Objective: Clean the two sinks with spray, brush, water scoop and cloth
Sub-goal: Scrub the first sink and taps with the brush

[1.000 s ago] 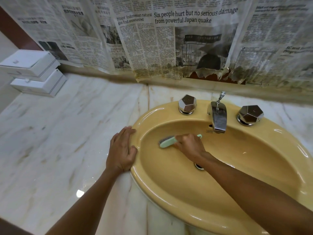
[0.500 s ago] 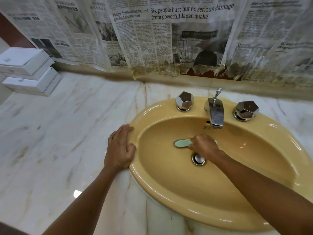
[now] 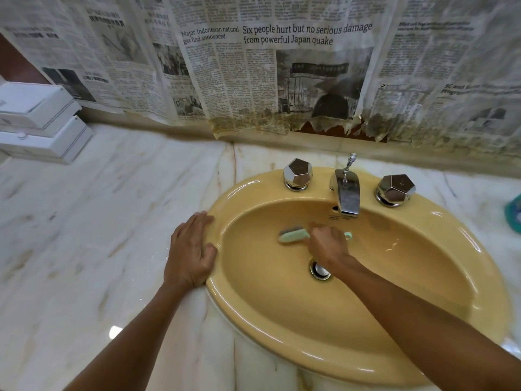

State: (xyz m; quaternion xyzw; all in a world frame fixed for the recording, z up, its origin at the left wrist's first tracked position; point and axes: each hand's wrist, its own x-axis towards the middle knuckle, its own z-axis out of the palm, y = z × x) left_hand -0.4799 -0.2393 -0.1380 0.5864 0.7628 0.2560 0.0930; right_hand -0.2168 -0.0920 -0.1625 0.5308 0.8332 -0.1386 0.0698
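A mustard-yellow oval sink [image 3: 439, 371] is set into a marble counter. My right hand [image 3: 328, 245] is inside the bowl, closed around a pale green scrub brush [image 3: 293, 237] whose bristle end points left and presses on the back slope below the chrome spout [image 3: 348, 194]. The brush's handle tip sticks out to the right of my fist. My left hand [image 3: 191, 251] lies flat on the sink's left rim, fingers spread, holding nothing. The drain [image 3: 320, 270] shows just below my right wrist. Spray, scoop and cloth are out of sight.
Two faceted chrome tap knobs [image 3: 297, 174] [image 3: 396, 189] flank the spout. Stained newspaper [image 3: 282, 74] covers the wall behind. Two stacked white boxes [image 3: 39, 125] sit at the counter's far left. A teal object [image 3: 514, 213] is cut off at the right edge.
The brush has swept right and then back to the left across the bowl's back slope with my right hand. My left hand has stayed on the rim.
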